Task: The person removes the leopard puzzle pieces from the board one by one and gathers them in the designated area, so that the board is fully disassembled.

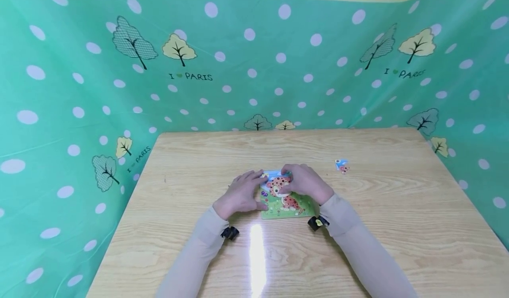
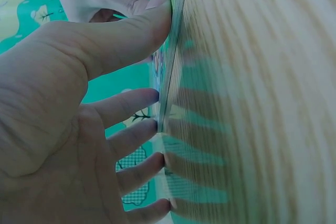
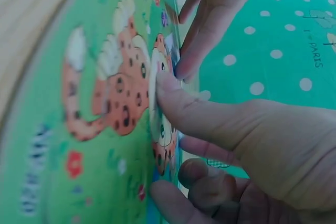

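I see a flat, leopard-printed puzzle (image 1: 291, 204) — left hand (image 1: 241, 194) spread loosely at its edge, right hand (image 1: 307, 182) bent, whether grasping I cannot tell.

Dotted green backdrop (image 1: 234, 74), seemingly cloth.

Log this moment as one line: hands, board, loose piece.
left hand: thumb at left edge of puzzle board | right hand: thumb on leopard face | loose piece: on table, right of board
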A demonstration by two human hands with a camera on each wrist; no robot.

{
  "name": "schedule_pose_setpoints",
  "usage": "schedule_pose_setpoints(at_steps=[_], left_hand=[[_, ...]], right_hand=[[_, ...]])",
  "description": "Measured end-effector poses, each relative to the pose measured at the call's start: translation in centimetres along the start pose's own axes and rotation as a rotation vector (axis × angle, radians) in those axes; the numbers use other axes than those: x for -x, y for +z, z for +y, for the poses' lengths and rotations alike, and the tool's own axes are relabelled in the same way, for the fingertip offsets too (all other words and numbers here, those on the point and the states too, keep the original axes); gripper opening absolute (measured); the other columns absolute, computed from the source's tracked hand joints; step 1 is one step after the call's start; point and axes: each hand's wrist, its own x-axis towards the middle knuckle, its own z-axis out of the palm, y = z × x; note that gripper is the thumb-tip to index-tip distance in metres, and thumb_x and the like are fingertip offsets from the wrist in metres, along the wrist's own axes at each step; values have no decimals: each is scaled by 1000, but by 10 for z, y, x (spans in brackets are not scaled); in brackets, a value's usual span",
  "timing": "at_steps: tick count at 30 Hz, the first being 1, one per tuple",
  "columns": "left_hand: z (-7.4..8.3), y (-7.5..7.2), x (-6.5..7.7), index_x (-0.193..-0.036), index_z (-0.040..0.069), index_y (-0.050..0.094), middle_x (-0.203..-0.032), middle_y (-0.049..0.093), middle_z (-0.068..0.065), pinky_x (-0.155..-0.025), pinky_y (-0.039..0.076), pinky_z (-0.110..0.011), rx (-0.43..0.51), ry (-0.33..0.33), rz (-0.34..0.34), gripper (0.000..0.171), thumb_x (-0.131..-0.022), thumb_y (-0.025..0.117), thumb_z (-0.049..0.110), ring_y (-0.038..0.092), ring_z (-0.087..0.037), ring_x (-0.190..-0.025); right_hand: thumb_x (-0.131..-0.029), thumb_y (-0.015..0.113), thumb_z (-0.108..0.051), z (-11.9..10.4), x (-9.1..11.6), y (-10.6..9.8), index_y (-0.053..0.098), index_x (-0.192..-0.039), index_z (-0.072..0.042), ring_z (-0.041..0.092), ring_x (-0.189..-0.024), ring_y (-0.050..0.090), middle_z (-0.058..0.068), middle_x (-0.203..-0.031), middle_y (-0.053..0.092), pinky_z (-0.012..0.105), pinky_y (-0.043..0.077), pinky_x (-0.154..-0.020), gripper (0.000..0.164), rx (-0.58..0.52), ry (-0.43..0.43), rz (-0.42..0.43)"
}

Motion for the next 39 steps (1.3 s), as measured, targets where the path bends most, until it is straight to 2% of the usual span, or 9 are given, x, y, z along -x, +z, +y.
schedule_pose_setpoints(at_steps=[3, 6, 9, 16, 18, 21, 24, 31, 39], left_hand=[[0, 1, 0, -163, 19, 45, -177, 27, -4, -133, 18, -64, -7, 2, -2, 98, -81, 91, 47, 24, -36, -164], [0, 2, 0, -162, 19, 46, -177, 28, -5, -133, 18, -65, -2, 14, -4, 97, -81, 91, 46, 24, -37, -164], [1, 3, 0, -162, 19, 46, -177, 28, -5, -133, 18, -65, 0, 22, -9, 97, -81, 91, 47, 24, -37, -164], [1, 3, -1, -163, 18, 45, -177, 27, -5, -133, 18, -64, -7, 13, -4, 99, -81, 90, 48, 24, -37, -164], [1, 1, 0, -163, 17, 44, -177, 27, -5, -133, 18, -64, -11, 12, -1, 99, -81, 90, 48, 24, -37, -164], [1, -1, 0, -163, 17, 44, -177, 27, -5, -133, 19, -64, -16, 11, 1, 100, -81, 90, 48, 24, -37, -164], [0, -1, 1, -163, 17, 45, -177, 28, -6, -133, 20, -64, -18, 12, 5, 99, -81, 90, 48, 25, -37, -164], [-2, -2, 2, -163, 16, 45, -177, 28, -7, -133, 20, -63, -9, 6, 5, 98, -81, 90, 47, 25, -37, -164], [-2, -1, 2, -162, 18, 46, -177, 28, -6, -133, 20, -63, -16, 14, 5, 98, -81, 90, 49, 25, -37, -164]], right_hand=[[-80, 94, -33, -3, -4, -2, 68, -127, -9, 18, -72, 60, 5, -89, 69, 30, 51, -62, 58, -5, 24, -25], [-79, 95, -32, -3, -7, -3, 67, -123, -9, 19, -71, 57, 5, -86, 65, 29, 48, -61, 57, -14, 54, -37], [-78, 96, -31, -1, -6, -2, 67, -122, -9, 19, -74, 58, 6, -92, 65, 29, 49, -62, 57, -29, 66, -34], [-76, 97, -30, 4, -1, 2, 71, -109, -9, 21, -86, 59, 6, -102, 65, 32, 54, -73, 47, -51, 1, 52], [-77, 97, -31, 5, -1, 3, 73, -113, -7, 21, -90, 60, 6, -103, 67, 33, 56, -77, 50, -61, -9, 70], [-78, 96, -35, 8, 0, 5, 72, -128, -5, 20, -93, 62, 5, -106, 69, 33, 57, -79, 63, -52, -15, 87], [-79, 94, -40, 10, -1, 5, 71, -134, -6, 18, -89, 63, 4, -102, 70, 32, 55, -74, 68, -14, -41, 91], [-80, 94, -41, 10, -6, 3, 72, -126, -8, 16, -71, 57, 1, -84, 66, 28, 48, -60, 60, -9, -49, 42], [-79, 95, -38, 4, -10, -2, 71, -120, -7, 17, -70, 53, 3, -82, 61, 29, 46, -60, 57, 10, -22, 13]])
